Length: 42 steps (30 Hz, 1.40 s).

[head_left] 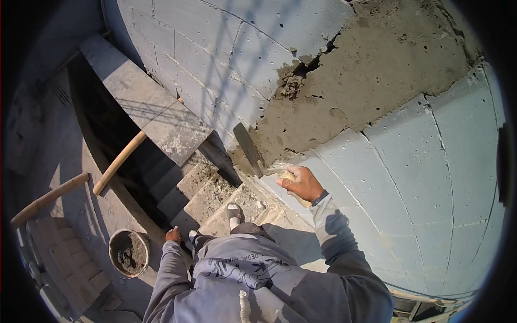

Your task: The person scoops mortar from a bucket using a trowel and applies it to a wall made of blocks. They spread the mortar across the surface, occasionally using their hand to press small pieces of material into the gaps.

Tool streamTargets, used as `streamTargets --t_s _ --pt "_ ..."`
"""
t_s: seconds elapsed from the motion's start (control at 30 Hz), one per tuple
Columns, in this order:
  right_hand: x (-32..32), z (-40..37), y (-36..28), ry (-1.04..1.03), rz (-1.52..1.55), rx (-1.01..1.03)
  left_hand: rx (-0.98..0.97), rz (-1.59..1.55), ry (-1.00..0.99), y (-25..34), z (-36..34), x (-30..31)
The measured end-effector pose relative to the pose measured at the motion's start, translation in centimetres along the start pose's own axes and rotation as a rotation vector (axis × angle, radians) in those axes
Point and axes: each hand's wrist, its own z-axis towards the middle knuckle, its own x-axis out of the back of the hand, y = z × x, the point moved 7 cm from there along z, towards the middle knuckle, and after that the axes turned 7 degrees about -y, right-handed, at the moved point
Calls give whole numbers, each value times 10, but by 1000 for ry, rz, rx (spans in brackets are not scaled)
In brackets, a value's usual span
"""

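Observation:
My right hand is closed around the pale handle of a trowel. The long flat blade lies against the wall at the lower left end of a band of wet mortar. Cracks and a dark gap with crumbled mortar show along the band's upper edge. My left hand hangs low beside my leg with its fingers curled; whether it holds anything is too small to tell. Left of it stands a round bucket with grey mortar inside.
Concrete steps with rubble lie by my feet, beside a dark stairwell opening. A wide board spans it, with wooden poles nearby. Stacked blocks stand at the lower left. Light block walls border the mortar.

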Motion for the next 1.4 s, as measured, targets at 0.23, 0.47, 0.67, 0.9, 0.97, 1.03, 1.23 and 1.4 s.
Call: streamTargets --t_s 0.23,0.47,0.67,0.9,0.97,1.03,1.23,1.4 --pt "-5 10 -5 508 -67 339 -174 -95 -52 40 -19 -70" --pt "4 90 40 558 142 42 -213 115 -10 51 -7 -59" --pt "45 98 15 786 -66 -90 -73 55 86 46 -18 -33" --pt "-16 92 89 733 70 -272 -241 -197 -72 61 -28 -51" --pt "-30 77 97 684 82 -328 -264 -246 -42 62 -50 -48" --pt "-35 61 80 672 63 -358 -209 -217 -10 53 -67 -41" --pt "-10 58 -15 805 -143 20 50 -67 13 -49 -41 13" --pt "20 67 -8 936 -139 -26 55 -101 64 -29 -53 16"
